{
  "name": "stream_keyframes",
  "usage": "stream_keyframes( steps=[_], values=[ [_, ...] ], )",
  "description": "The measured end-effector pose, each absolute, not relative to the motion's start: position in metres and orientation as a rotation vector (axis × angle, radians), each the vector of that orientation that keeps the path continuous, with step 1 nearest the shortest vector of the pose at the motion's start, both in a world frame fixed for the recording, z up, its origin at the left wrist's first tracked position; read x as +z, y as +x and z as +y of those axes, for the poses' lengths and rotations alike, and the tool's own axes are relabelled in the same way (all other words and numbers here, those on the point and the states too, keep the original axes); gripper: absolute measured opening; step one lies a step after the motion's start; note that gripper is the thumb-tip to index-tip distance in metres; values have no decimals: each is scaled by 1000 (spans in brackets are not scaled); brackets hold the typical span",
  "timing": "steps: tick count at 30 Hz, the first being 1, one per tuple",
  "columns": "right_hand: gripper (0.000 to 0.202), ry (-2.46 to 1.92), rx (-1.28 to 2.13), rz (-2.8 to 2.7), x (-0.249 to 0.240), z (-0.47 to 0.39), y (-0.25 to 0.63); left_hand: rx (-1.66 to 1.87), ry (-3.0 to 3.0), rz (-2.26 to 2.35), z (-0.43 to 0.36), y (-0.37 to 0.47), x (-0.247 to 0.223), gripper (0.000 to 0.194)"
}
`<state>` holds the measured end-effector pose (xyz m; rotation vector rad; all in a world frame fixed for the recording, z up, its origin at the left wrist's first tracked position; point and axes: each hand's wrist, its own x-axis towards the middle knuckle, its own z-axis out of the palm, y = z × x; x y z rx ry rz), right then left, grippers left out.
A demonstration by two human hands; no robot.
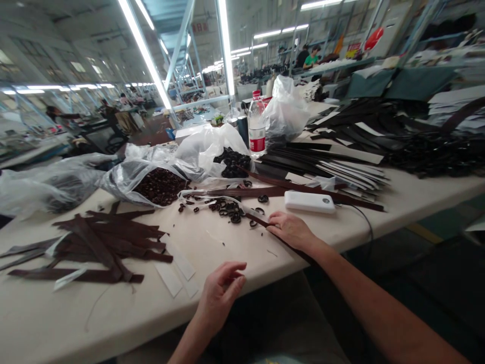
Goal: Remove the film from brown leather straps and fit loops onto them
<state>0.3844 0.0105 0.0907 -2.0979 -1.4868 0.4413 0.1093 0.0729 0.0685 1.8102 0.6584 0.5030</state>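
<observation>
My right hand (291,230) lies palm down on the white table (227,242), pressing on a dark brown strap (257,219) that runs under it and off the table's front edge. A scatter of small black rings (229,208) sits just left of its fingers. My left hand (222,293) hovers at the table's front edge with its fingers loosely curled and nothing in them. A pile of dark brown leather straps (102,242) lies to the left.
Clear plastic bags of brown pieces (161,186) and black rings (232,163) stand behind the scatter. A white power bank (309,201) with a cable, a water bottle (257,125) and stacks of black straps (341,162) fill the right. Other people work at far tables.
</observation>
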Motion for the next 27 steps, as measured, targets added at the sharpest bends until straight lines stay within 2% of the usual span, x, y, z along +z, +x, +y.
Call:
stream_keyframes(
  steps=[2,7,11,21,27],
  values=[
    [25,-2073,467,-1475,95,9,378,500,1817,661,74,109,69,24],
    [39,-1657,1099,-1011,114,2,347,495,1760,681,77,114,77,29],
    [42,-1392,1308,-821,129,3,319,435,1650,642,73,124,90,40],
    [30,-1499,1037,-1166,126,10,297,341,1492,689,73,117,95,47],
    [29,-1504,971,-1180,125,13,295,240,1621,724,74,116,87,31]
  ],
)
